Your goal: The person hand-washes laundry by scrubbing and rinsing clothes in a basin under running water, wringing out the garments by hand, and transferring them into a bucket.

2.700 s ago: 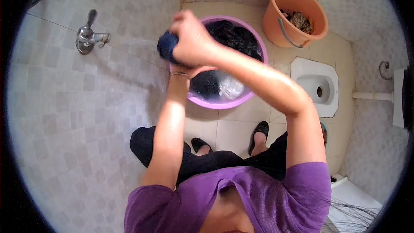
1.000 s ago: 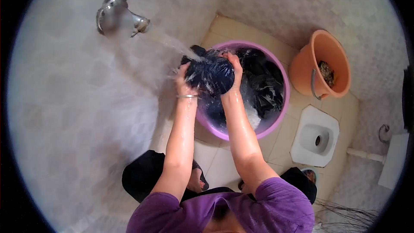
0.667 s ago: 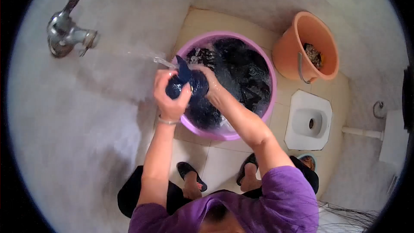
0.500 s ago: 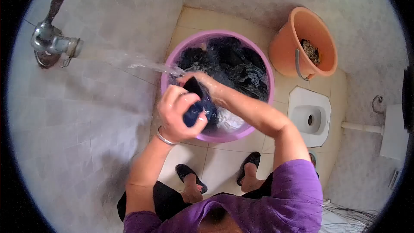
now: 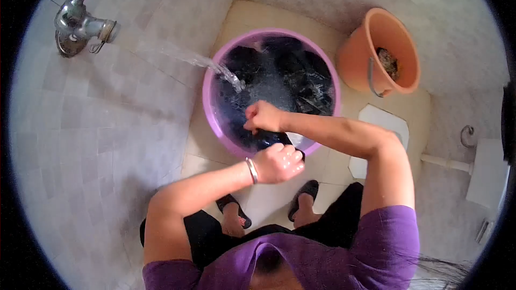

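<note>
Below me stands a pink-purple tub [image 5: 212, 115] of water holding several dark garments [image 5: 309, 78]. My left hand [image 5: 279, 164], with a silver bangle [image 5: 252, 171] on its wrist, is a wet fist at the tub's near rim. It grips a dark navy cloth [image 5: 269, 140], part of which shows behind the knuckles. Just beyond, over the water, my right hand [image 5: 264, 117] is closed with fingers curled; the cloth lies right beneath it, and its grip is partly hidden. A bit of white fabric [image 5: 295, 138] shows beside the cloth.
On the left wall a metal tap [image 5: 80, 26] runs, its water stream [image 5: 220, 70] falling into the tub. An orange bucket [image 5: 355, 56] with a grey handle stands at the back right, something crumpled inside. A white squat toilet [image 5: 384, 118] lies right, partly behind my right arm.
Both hands have left the water stream and moved toward me and rightward with the dark cloth, lower over the tub. The stream now lands freely in the tub.
</note>
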### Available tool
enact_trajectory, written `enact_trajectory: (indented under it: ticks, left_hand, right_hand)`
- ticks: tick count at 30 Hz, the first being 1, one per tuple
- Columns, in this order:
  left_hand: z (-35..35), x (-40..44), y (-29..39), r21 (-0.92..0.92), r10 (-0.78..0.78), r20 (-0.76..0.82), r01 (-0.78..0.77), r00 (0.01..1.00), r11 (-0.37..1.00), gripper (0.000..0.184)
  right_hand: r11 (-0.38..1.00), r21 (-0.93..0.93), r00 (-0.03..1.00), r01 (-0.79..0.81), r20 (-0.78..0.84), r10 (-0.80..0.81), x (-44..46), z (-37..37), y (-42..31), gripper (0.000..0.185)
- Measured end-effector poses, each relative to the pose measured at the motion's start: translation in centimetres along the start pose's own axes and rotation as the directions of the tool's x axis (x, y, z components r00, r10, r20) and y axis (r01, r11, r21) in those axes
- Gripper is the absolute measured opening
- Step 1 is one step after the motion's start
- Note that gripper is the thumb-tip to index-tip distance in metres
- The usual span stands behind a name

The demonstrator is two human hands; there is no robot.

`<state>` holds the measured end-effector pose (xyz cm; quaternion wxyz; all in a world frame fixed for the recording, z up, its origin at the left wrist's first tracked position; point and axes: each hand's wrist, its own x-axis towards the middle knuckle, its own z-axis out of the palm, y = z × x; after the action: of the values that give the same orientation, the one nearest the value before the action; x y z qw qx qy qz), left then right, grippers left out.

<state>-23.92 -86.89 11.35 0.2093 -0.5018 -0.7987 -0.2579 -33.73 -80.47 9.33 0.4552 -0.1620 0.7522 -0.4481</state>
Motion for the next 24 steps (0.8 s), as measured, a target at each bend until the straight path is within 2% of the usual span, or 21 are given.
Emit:
enact_trajectory:
  ticks: [2,4,5,6,7,8,9,10,11,12,13,14,15,16,17,18,20,21,22,23,24]
  left_hand:
    - [0.7,0.6,-1.3,0.028,0.102,-0.010,-0.102,0.995,0.994,0.011]
    - [-0.3,2.2,-3.0,0.001,0.097,0.083,-0.098,0.992,0.995,0.020]
    - [-1.1,3.6,-4.2,-0.058,0.024,-0.018,-0.025,1.000,0.998,0.036]
    - [-1.4,4.9,-5.4,-0.121,-0.053,-0.118,0.039,0.992,0.992,0.052]
    - [-1.2,6.0,-6.3,-0.153,-0.241,-0.166,0.216,0.956,0.964,0.066]
    - [-0.8,6.9,-7.0,-0.192,-0.422,-0.202,0.387,0.884,0.902,0.080]
    - [0.4,7.3,-8.1,-0.162,-0.498,-0.119,0.478,0.859,0.863,0.081]
    - [2.2,6.9,-9.0,-0.122,-0.572,-0.037,0.564,0.820,0.817,0.081]
    - [4.4,6.7,-9.6,0.023,-0.609,0.118,0.611,0.784,0.791,0.078]
    - [6.5,6.3,-10.2,0.027,-0.604,0.109,0.605,0.789,0.796,0.078]
    - [8.5,5.4,-11.0,0.159,-0.559,0.226,0.536,0.798,0.829,0.074]
    - [9.6,4.8,-11.4,0.281,-0.521,0.348,0.444,0.779,0.851,0.071]
    - [10.5,4.1,-11.9,0.282,-0.524,0.356,0.445,0.774,0.850,0.071]
    - [11.1,3.3,-12.0,0.310,-0.545,0.400,0.452,0.737,0.837,0.065]
    - [11.3,2.6,-12.1,0.335,-0.565,0.441,0.456,0.697,0.824,0.060]
    - [11.2,2.4,-12.3,0.338,-0.568,0.443,0.458,0.693,0.822,0.060]
    - [10.5,1.3,-12.4,0.365,-0.742,0.534,0.680,0.406,0.635,0.062]
    - [10.3,0.2,-12.4,0.369,-0.744,0.535,0.681,0.401,0.633,0.062]
    - [10.3,-0.9,-12.8,0.436,-0.780,0.541,0.688,0.315,0.580,0.061]
    - [10.5,-2.2,-13.0,0.504,-0.813,0.539,0.689,0.221,0.522,0.059]
    - [10.7,-3.6,-13.3,0.509,-0.817,0.533,0.687,0.221,0.518,0.059]
  right_hand:
    - [0.999,0.046,0.968,-0.009,-0.250,0.020,-1.0,-1.8,1.5,0.012]
    - [0.982,0.173,0.859,0.073,-0.511,0.026,-4.1,-6.4,2.3,0.012]
    - [0.971,0.094,0.750,0.219,-0.653,-0.106,-7.3,-9.4,1.4,0.011]
    - [0.938,-0.320,0.641,0.129,-0.695,-0.325,-11.3,-12.7,0.6,0.018]
    - [0.909,-0.214,0.517,0.358,-0.765,-0.384,-14.8,-15.8,-0.4,0.026]
    - [0.923,-0.221,0.352,0.314,-0.876,-0.330,-18.3,-17.1,-3.6,0.027]
    - [0.919,-0.106,0.260,0.379,-0.941,-0.216,-20.7,-20.1,-3.4,0.021]
    - [0.873,-0.294,0.168,0.391,-0.909,-0.381,-22.7,-23.7,-2.6,0.018]
    - [0.814,-0.271,0.088,0.513,-0.927,-0.364,-23.8,-26.0,-2.4,0.015]
    - [0.735,-0.259,0.009,0.627,-0.941,-0.339,-24.8,-27.6,-2.1,0.013]
    - [0.733,-0.262,0.007,0.628,-0.940,-0.342,-25.4,-28.9,-1.4,0.013]
    - [0.806,-0.320,0.050,0.498,-0.917,-0.395,-25.6,-30.0,-0.5,0.011]
    - [0.858,-0.372,0.106,0.354,-0.896,-0.432,-25.6,-31.0,0.6,0.011]
    - [0.886,-0.353,0.196,0.300,-0.886,-0.420,-24.1,-29.5,1.1,0.014]
    - [0.637,-0.769,0.221,-0.050,-0.631,-0.744,-22.4,-29.0,3.1,0.016]
    - [0.504,-0.843,0.371,-0.187,-0.536,-0.758,-20.8,-24.5,1.8,0.021]
    - [0.671,-0.739,0.672,-0.058,-0.526,-0.521,-15.8,-17.3,6.6,0.031]
    - [0.791,-0.610,0.800,0.037,-0.457,-0.390,-13.0,-14.0,8.4,0.043]
    - [0.748,-0.663,0.836,-0.013,-0.417,-0.356,-10.3,-11.3,11.3,0.057]
    - [0.778,-0.615,0.904,-0.126,-0.395,-0.166,-8.7,-9.2,12.0,0.065]
    - [0.704,-0.678,0.906,-0.212,-0.406,-0.119,-7.2,-7.5,12.4,0.068]
